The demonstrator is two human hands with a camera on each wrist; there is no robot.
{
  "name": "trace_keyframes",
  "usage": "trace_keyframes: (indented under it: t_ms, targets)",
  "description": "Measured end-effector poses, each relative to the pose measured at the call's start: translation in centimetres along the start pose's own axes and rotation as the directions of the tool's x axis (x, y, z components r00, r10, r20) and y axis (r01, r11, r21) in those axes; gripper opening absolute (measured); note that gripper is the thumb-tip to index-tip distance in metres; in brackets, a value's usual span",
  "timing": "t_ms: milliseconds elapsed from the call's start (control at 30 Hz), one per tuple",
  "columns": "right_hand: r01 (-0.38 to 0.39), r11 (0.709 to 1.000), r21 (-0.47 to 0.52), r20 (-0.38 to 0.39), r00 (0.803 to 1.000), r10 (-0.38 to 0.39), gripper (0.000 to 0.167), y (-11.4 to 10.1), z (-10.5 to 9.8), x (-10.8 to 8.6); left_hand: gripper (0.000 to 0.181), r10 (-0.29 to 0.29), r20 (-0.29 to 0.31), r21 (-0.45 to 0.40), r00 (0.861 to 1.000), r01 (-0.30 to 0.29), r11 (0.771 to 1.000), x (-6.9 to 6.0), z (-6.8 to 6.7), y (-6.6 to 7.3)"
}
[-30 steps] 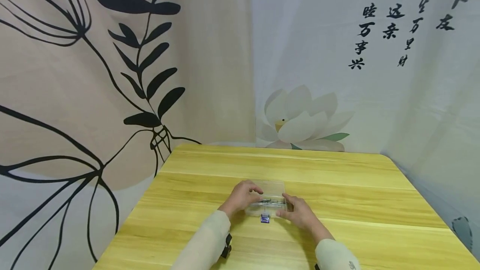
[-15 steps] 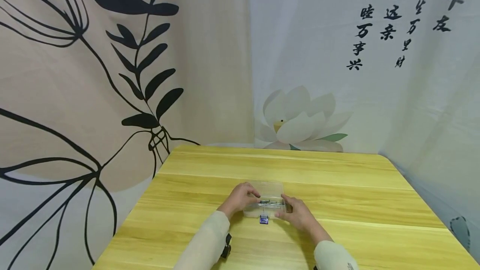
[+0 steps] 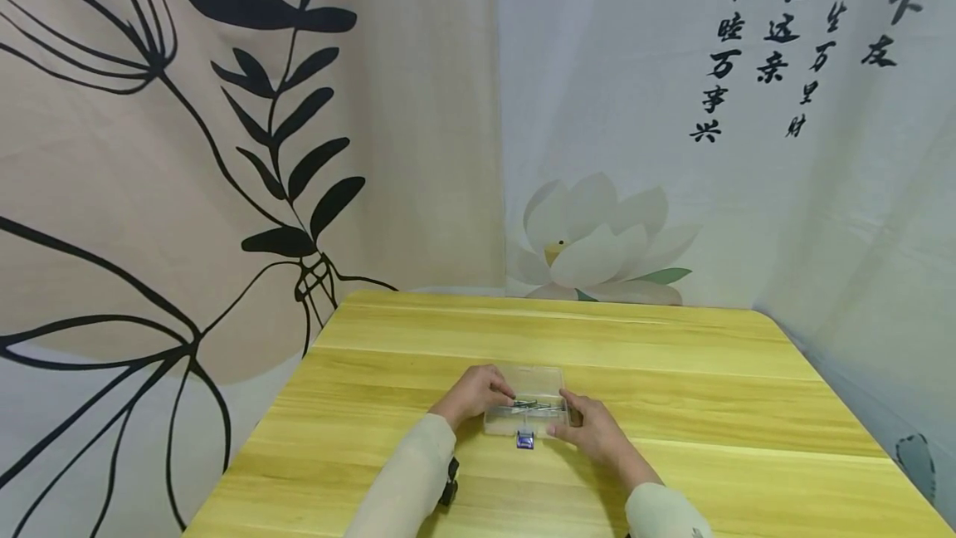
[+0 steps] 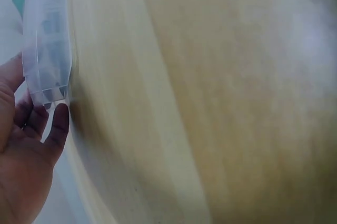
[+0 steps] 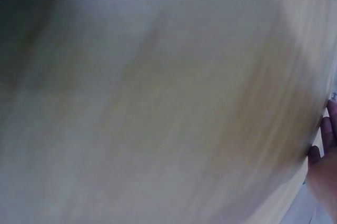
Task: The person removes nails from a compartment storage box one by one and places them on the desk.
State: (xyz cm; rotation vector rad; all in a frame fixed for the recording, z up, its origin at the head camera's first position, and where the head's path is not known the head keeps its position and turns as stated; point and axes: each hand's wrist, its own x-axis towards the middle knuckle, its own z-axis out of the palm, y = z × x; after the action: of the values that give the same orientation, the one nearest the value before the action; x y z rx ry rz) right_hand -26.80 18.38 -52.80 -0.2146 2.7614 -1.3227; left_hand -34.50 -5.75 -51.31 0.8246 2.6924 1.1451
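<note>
A small clear plastic box sits on the table with its lid raised at the back. Several thin silvery metal pieces lie inside; their kind is too small to tell. From its front edge hangs a blue latch. My left hand holds the box's left end, fingertips near the metal pieces. In the left wrist view, thumb and fingers bend about the end of the translucent box. My right hand grips the right side between thumb and fingers. Only part of the right hand enters the right wrist view.
The box stands on a yellow wood-grain table. Behind it hangs a printed curtain with plants, a lotus and writing. A dark strap shows at the left wrist.
My left fingertips have drawn slightly down and left, toward the box's left edge. The lid appears slightly lower in view. My right hand keeps its place on the box.
</note>
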Motion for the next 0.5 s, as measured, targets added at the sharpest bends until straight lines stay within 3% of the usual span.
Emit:
trace_keyframes:
  t_ms: [133, 367, 500]
  targets:
    - [0.001, 1.0, -0.011, -0.003, 1.0, -0.001, 0.076, -0.06, 0.09, 0.01, 0.004, 0.009, 0.024, 0.036, 1.0, -0.01, 0.999, 0.28, -0.04, -0.18]
    - [-0.001, 1.0, -0.023, -0.003, 1.0, 0.001, 0.076, -0.25, 0.02, -0.17, 0.005, 0.048, 0.08, 0.17, 0.996, -0.062, 0.984, 0.62, -0.17, -0.15]
    - [-0.002, 1.0, -0.013, -0.004, 1.0, 0.002, 0.076, -0.35, -0.05, -0.24, 0.005, 0.053, 0.091, 0.19, 0.994, -0.07, 0.979, 0.66, -0.21, -0.15]
